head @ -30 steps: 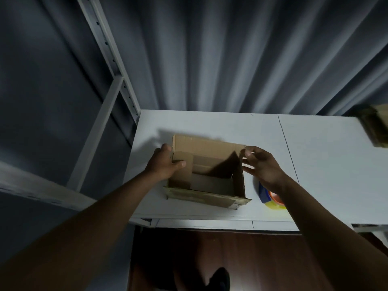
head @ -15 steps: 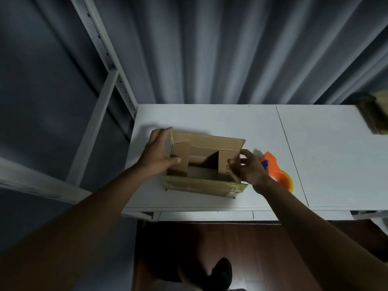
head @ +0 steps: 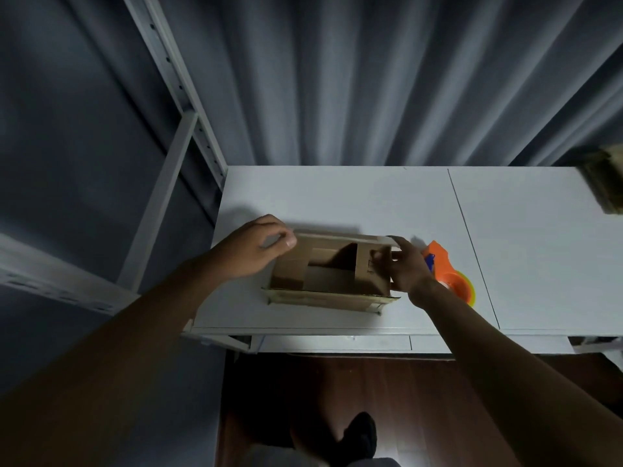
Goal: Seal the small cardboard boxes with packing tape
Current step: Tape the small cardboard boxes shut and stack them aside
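- Both hands work the flaps of the cardboard box (head: 332, 271), which sits between them on the white table (head: 337, 200), close to its near edge.
- Left hand (head: 251, 249) lies over the box's left end, fingers curled toward the far flap with the thumb tip showing at the rim. It seems to be pressing the left side flap down, though whether it pinches cardboard or only rests on it I cannot tell.
- Right hand (head: 403, 266) grips the right side flap, thumb on its upper face and fingers round the outside, folding it inward. Holding both short flaps at once probably keeps them level so the long flaps can close over them.
- Between the hands the box is not yet shut: a dark gap shows the inside, the near long flap hangs outward toward the person, and the far one stands behind the fingers.
- Just beyond the right hand lies the orange tape dispenser (head: 450, 276), its near side covered by the wrist; likely parked there for a quick reach once the flaps meet.
- Well off past the right hand, at the table's far corner, a brownish shape (head: 606, 183) is cut by the frame edge; possibly another box, too dim to tell.
- Dim light hides the print on the right flap and the left fingertips.
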